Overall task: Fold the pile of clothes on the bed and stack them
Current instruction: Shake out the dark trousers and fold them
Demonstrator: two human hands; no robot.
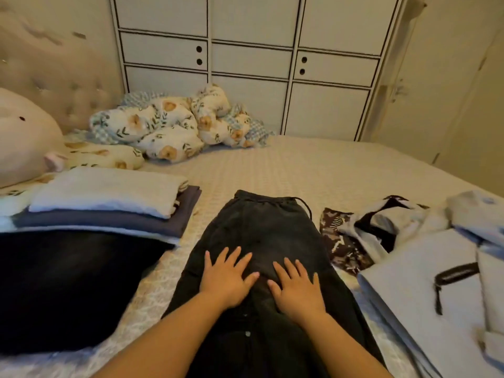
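Observation:
A dark drawstring garment (pixel 261 222) lies lengthwise on the bed (pixel 313 170), waistband at the far end. My left hand (pixel 226 276) and my right hand (pixel 297 287) press flat on its middle, fingers spread, side by side. To the left sits a stack of folded clothes (pixel 103 205): a white piece on top, blue-grey ones beneath, and a black folded piece (pixel 68 285) in front. On the right lies a loose pile of unfolded clothes (pixel 381 227), light blue with a brown patterned piece (pixel 341 241).
A crumpled floral quilt (pixel 174 126) lies at the far side of the bed beside a cream plush toy (pixel 24 137) and tufted headboard. A light blue bag with a dark strap (pixel 447 285) sits at the right. White cabinets (pixel 251 64) stand behind the bed.

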